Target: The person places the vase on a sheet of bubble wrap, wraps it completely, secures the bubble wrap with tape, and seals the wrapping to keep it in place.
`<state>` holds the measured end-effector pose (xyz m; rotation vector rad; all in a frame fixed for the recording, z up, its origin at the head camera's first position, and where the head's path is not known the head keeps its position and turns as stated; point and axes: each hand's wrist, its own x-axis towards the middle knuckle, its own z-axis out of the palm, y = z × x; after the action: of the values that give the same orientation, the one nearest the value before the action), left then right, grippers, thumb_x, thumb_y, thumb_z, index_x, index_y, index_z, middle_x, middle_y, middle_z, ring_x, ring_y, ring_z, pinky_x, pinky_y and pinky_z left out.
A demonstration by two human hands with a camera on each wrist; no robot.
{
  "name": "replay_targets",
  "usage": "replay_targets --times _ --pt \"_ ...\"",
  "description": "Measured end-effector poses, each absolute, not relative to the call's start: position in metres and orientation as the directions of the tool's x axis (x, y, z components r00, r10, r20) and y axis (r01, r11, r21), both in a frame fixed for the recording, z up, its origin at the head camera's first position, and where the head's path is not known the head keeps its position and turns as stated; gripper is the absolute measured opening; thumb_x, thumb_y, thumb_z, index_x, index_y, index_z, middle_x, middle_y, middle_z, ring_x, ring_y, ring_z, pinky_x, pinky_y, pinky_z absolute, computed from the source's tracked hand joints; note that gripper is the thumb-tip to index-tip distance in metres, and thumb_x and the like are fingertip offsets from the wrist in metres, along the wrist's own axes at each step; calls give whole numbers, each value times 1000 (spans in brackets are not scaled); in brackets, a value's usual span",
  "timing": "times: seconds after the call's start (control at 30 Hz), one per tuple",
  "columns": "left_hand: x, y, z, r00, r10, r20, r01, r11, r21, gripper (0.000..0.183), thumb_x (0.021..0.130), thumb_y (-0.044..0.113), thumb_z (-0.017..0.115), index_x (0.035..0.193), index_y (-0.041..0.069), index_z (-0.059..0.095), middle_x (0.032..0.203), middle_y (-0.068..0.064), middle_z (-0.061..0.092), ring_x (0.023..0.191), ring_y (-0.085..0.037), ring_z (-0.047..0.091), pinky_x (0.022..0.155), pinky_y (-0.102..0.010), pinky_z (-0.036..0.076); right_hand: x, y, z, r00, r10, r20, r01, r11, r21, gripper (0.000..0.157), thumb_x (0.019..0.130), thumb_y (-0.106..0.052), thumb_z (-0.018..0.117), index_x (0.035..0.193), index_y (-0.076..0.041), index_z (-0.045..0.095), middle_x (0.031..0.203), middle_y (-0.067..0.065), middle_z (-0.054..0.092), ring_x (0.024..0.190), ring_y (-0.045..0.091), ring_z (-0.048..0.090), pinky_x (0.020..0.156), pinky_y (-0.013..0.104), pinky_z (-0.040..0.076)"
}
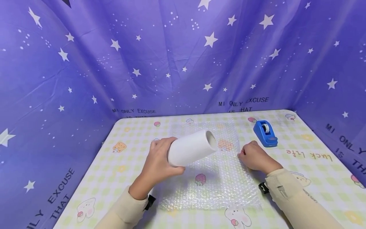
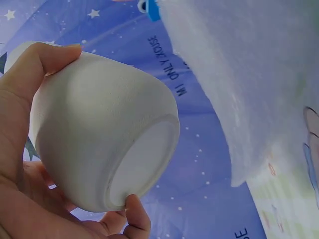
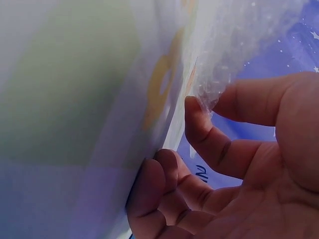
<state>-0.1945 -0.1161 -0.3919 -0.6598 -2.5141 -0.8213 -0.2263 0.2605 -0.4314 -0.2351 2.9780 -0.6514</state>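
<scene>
A white vase [image 1: 190,148] is held tilted above the bubble wrap [image 1: 234,187] by my left hand [image 1: 160,162], its open mouth pointing right and away. In the left wrist view the vase's [image 2: 99,109] rounded body and flat base show, with thumb and fingers wrapped about it. At the right edge of the sheet is my right hand [image 1: 255,157]. Up close in the right wrist view, thumb and forefinger of the right hand [image 3: 239,154] pinch a corner of the bubble wrap [image 3: 232,45], while the other fingers curl near the table surface.
A blue tape dispenser [image 1: 270,140] with a roll in it stands at the back right, beyond my right hand. The table [image 1: 97,171] has a green checked cover with cartoon prints. Purple star-patterned curtains [image 1: 177,57] enclose the table's back and sides.
</scene>
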Motion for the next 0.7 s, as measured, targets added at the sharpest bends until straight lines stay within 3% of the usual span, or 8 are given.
replay_targets --times 0.23,0.5,0.7 --pt "-191 -107 -390 -824 302 480 525 727 442 90 53 43 93 135 26 60 132 8 66 122 -23 51 91 -41 46 -226 259 -433 -985 -168 -37 -137 896 -422 35 97 -19 61 63 -13 57 78 6 53 90 26 48 74 36 39" --pt "-186 -99 -393 -800 347 490 566 708 423 89 54 42 91 135 27 59 131 7 65 121 -23 50 91 -40 46 -227 259 -433 -986 -169 -18 -146 896 -420 37 96 -18 61 60 -13 55 72 4 52 88 24 48 73 36 38" --pt "-182 -92 -395 -803 385 454 579 686 442 89 55 41 91 136 25 59 133 4 65 120 -25 50 91 -40 47 -227 260 -433 -986 -163 -26 -137 895 -425 36 96 -18 62 62 -13 56 76 6 54 87 25 49 72 35 40"
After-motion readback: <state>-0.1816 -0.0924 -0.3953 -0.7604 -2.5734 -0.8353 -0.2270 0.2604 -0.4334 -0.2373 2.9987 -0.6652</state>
